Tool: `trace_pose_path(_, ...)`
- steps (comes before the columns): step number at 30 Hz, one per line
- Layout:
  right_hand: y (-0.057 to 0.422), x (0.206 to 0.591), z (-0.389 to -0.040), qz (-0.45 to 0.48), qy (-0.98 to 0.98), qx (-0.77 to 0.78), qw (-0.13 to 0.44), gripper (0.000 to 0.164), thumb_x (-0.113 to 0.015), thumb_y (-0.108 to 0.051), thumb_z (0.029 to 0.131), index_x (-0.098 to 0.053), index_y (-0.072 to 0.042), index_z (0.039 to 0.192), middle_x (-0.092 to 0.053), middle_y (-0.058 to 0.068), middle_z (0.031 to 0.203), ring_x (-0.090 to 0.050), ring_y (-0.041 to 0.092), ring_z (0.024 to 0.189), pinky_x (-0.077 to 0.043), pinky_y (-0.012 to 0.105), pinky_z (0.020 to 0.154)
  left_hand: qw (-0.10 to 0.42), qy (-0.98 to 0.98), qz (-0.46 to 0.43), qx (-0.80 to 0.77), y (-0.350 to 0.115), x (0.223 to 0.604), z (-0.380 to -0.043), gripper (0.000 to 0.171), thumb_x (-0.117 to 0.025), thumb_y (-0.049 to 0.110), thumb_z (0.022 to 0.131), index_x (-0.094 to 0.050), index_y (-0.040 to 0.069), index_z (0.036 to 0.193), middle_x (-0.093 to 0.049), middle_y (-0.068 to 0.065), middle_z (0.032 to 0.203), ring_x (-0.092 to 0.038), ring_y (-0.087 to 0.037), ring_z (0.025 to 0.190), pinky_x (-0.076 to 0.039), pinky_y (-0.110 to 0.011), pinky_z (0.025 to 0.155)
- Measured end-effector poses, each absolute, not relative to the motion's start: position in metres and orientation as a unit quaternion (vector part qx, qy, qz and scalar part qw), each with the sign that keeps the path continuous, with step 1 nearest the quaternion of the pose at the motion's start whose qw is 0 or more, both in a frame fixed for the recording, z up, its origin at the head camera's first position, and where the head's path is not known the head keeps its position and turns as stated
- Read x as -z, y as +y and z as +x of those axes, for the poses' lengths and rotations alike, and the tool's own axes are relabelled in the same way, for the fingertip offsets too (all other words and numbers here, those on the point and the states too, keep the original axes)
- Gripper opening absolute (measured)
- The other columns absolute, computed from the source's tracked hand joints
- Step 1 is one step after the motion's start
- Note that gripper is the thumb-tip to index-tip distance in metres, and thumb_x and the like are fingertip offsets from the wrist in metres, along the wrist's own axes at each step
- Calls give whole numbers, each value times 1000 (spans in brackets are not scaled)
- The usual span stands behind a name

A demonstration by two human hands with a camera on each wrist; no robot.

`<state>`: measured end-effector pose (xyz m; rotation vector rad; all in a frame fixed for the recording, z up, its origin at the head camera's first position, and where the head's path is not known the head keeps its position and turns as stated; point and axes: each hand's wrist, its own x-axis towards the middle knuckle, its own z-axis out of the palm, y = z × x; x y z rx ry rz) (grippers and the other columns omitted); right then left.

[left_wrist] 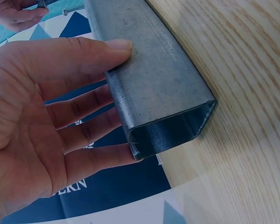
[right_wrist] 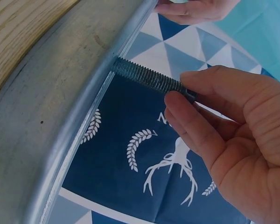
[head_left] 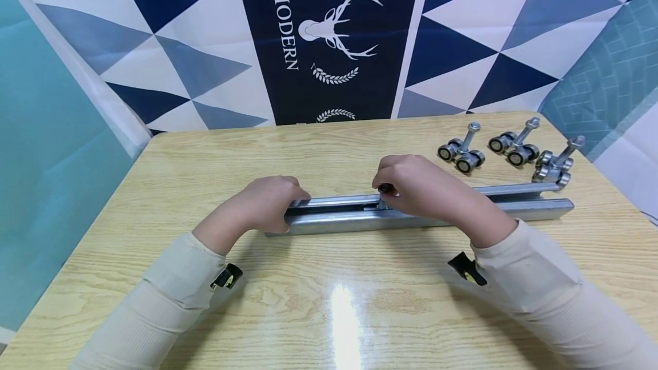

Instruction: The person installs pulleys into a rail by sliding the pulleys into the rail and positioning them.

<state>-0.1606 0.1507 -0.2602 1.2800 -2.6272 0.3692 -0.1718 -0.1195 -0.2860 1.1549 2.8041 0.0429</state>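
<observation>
A grey steel channel track (head_left: 354, 222) lies lengthwise across the wooden table, its slot facing up. My left hand (head_left: 262, 203) grips its left end; in the left wrist view the thumb presses the near side wall and the fingers reach over the slotted side by the open end (left_wrist: 172, 133). Further along the track, my right hand (head_left: 418, 186) pinches the top of a threaded bolt (right_wrist: 147, 77) between thumb and fingers. The bolt stands out of the slot. Whatever its lower end joins is hidden inside the track.
Three roller trolleys with upright bolts stand at the table's back right: one on the left (head_left: 465, 152), one in the middle (head_left: 516, 144), and one on the right (head_left: 555, 167) close behind the track's right end. A patterned cloth (head_left: 205, 56) hangs behind the table (head_left: 205, 159).
</observation>
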Motion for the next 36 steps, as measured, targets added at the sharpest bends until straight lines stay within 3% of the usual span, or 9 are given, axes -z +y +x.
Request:
trace_pose_path(21, 139, 260, -161, 444, -881, -132, 95, 9, -63, 1, 73, -63, -8, 71, -53, -1, 73, -42, 8, 60, -37, 23, 53, 57, 925, 375, -9, -118, 284, -171, 43, -73, 9, 59, -63, 15, 100, -56, 1, 90, -49, -12, 74, -44, -31, 64)
trace_pose_path(28, 135, 260, -161, 444, -881, -134, 94, 9, -65, 0, 72, -64, -8, 73, -54, -1, 74, -45, 7, 61, -40, 22, 55, 54, 925, 376, -16, -119, 283, -170, 37, -71, 7, 58, -63, 16, 93, -56, 2, 86, -48, -12, 72, -43, -31, 60)
trace_pose_path(36, 131, 261, -161, 445, -880, -135, 96, 9, -66, 0, 72, -63, -9, 71, -54, -1, 74, -45, 7, 62, -40, 23, 55, 52, 927, 371, -18, -121, 285, -171, 42, -73, 10, 59, -63, 19, 99, -57, 4, 89, -50, -11, 75, -43, -32, 59)
